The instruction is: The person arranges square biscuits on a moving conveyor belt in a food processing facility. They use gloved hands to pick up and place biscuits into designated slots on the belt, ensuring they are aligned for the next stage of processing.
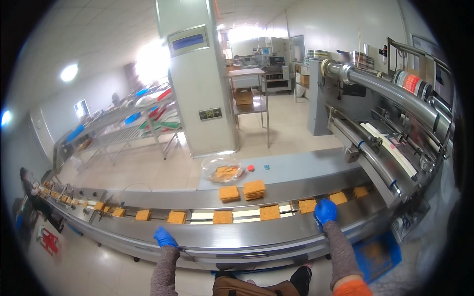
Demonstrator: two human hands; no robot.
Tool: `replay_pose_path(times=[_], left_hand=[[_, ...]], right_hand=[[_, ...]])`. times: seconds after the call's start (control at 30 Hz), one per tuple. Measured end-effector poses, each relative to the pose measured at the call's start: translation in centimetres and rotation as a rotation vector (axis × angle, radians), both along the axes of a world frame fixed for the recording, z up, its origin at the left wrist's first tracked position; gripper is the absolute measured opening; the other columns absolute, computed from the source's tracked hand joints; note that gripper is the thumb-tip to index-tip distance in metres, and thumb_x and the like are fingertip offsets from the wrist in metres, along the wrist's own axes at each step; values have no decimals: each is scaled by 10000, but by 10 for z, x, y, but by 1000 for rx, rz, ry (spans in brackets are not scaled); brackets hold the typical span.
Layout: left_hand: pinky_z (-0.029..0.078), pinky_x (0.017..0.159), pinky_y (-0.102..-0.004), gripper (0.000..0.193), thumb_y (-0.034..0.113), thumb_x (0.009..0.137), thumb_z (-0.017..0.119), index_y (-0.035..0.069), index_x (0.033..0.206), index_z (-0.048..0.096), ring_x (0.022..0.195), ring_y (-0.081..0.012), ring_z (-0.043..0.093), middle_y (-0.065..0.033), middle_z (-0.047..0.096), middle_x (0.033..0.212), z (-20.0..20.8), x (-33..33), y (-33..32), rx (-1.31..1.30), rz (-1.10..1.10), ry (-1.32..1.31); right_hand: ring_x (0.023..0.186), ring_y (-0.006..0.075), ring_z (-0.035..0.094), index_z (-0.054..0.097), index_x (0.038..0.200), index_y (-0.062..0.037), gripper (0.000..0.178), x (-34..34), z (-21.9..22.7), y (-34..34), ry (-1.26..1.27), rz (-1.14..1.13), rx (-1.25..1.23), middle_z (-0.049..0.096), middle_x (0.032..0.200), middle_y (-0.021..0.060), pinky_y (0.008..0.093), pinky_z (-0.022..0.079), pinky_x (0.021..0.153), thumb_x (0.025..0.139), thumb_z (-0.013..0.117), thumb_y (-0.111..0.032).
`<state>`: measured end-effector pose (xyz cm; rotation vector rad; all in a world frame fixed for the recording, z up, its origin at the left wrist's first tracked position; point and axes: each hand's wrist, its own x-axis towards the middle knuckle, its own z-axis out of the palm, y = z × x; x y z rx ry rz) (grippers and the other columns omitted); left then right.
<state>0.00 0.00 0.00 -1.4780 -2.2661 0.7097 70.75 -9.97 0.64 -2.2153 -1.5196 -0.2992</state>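
1. The blue-gloved left hand [165, 237] is resting at the front edge of the steel conveyor [232, 239]; whether its fingers are spreading or pressing together, I cannot tell.
2. The blue-gloved right hand [326, 211] is reaching over the conveyor, just right of an orange-brown stack [307, 206] that is sitting in the channel [244, 214]; I cannot tell whether its fingers are pinching anything.
3. More stacks [222, 217] are lining the channel; two others [254, 190] are standing behind it, near a clear bag [222, 170].
4. A pillar [197, 84] is carrying a blue panel [188, 42] and, lower, a dark sign [210, 114], their markings showing too small to read.
5. On the right-hand machine [323, 106], a roll [411, 83] is displaying a red band with blurred lettering.
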Motion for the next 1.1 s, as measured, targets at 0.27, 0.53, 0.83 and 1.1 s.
replay_pose_path(times=[0.27, 0.53, 0.83, 1.1], left_hand=[[450, 955, -492, 820, 564, 834, 676, 163, 1506, 431, 1274, -292, 516, -124, 446, 1498, 42, 37, -17, -235, -101, 82], [436, 968, -504, 898, 603, 887, 585, 96, 1570, 300, 1273, -291, 518, -119, 276, 1633, 6, 9, 5, -211, 26, 41], [439, 972, -483, 1016, 647, 759, 709, 157, 1565, 331, 1265, -277, 513, -141, 282, 1622, 39, 24, -10, -250, -28, -19], [433, 980, -488, 1070, 647, 731, 734, 130, 1568, 313, 1270, -287, 505, -134, 270, 1628, 36, 24, -10, -314, -39, 51]], right_hand=[[1057, 421, 622, 599, 1280, 72, 701, 6, 7, -9, 0, -141, -121, 626, 1222, 294, 510, 478, 922, 848, 644, -479], [1205, 435, 552, 588, 1291, 61, 684, 4, -2, -4, 40, -97, -87, 548, 1365, 296, 511, 402, 1070, 857, 650, -464], [1120, 423, 594, 625, 1261, 54, 703, 2, 12, -5, 166, -108, -179, 701, 977, 269, 522, 402, 1059, 850, 641, -517], [1139, 424, 588, 608, 1288, 56, 721, 12, 8, 2, 13, -231, -146, 608, 1262, 277, 481, 433, 1038, 850, 635, -517]])
